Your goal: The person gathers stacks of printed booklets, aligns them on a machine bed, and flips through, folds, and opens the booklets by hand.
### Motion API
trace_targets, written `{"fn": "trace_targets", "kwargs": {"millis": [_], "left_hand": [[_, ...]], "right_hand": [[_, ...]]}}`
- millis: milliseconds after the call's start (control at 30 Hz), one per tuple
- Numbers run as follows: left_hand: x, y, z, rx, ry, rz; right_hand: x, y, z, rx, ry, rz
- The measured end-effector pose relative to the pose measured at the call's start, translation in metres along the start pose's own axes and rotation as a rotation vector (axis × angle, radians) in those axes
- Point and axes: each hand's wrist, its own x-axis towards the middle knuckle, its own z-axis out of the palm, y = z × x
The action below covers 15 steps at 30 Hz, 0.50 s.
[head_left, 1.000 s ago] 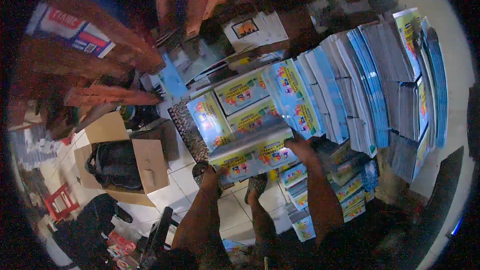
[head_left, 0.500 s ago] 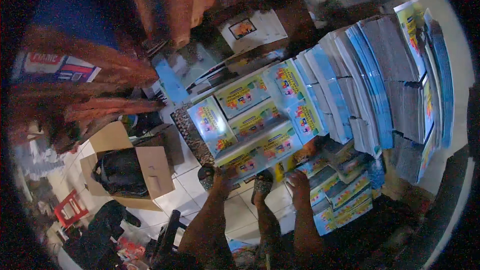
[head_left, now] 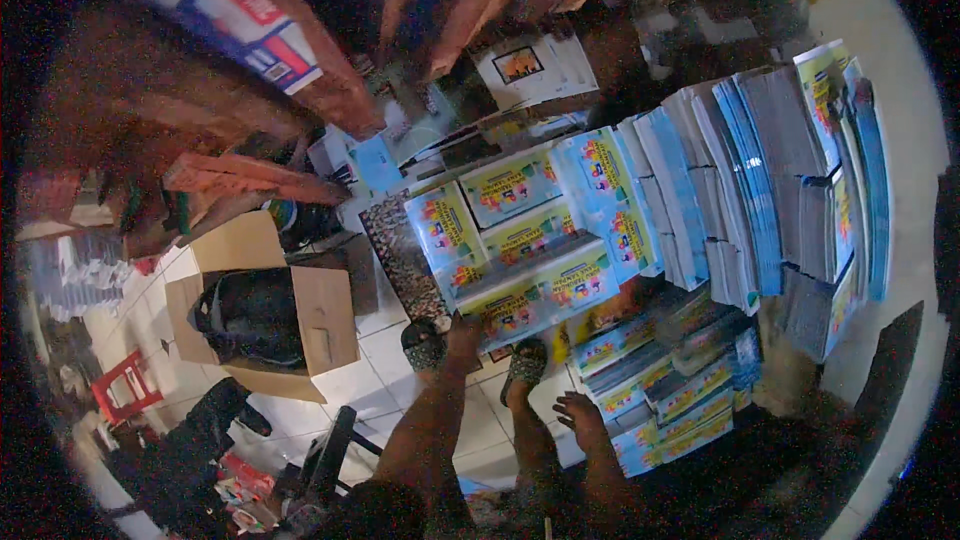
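Front booklets (head_left: pixel 545 297), 5 o'clk of ctr, look set on pile (head_left: pixel 512 187); amt to go unclear. L hand (head_left: pixel 462 338) at their 8 o'clk corner, grip can't tell. R hand (head_left: pixel 586 422), 5 o'clk, empty, fingers apart.

Open cardboard box (head_left: pixel 328 322) holding 1 black bag (head_left: pixel 255 315); red frame (head_left: pixel 137 409) nearby.

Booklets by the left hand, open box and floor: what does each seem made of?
Booklets: probably paper, perhaps glossy; bright print with a pale sheen. Open box: likely matte cardboard; brown, folded flaps. Floor: possibly smooth ceramic tile; pale squares, straight joints.
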Motion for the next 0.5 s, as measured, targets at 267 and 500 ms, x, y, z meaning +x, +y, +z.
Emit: {"fn": "trace_targets", "kwargs": {"millis": [267, 500], "left_hand": [[-0.016, 0.059, -0.06, -1.165, 0.102, -0.692], [-0.188, 0.028, -0.169, -0.595, 0.058, -0.653]], "right_hand": [[-0.055, 0.054, -0.096, 0.025, 0.044, 0.132], [-0.063, 0.038, -0.062, -0.646, 0.048, 0.066]]}}
